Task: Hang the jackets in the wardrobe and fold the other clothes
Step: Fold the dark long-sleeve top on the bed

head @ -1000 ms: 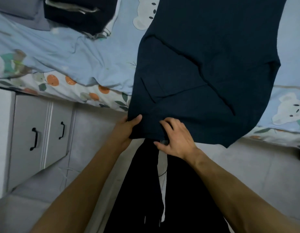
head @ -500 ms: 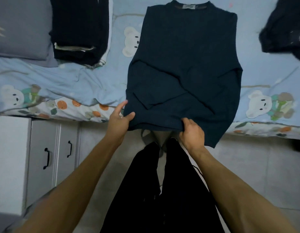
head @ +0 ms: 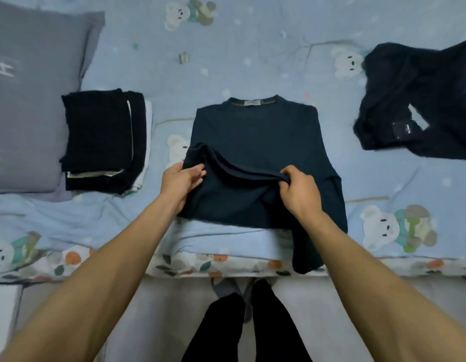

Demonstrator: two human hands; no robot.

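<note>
left hand (head: pixel 181 178) grips sweater (head: pixel 255 142) hem | right hand (head: pixel 299 189) pinches hem

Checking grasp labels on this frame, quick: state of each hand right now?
Left hand: holding the folded-up hem of the dark sweater, fingers over the fabric.
Right hand: closed, pinching the same hem.

We have one view only (head-worn, wide-angle), looking steeply down and forward over the bed (head: pixel 252 48) edge, close above both forearms, with our legs and floor (head: pixel 161 309) at bottom.
</note>
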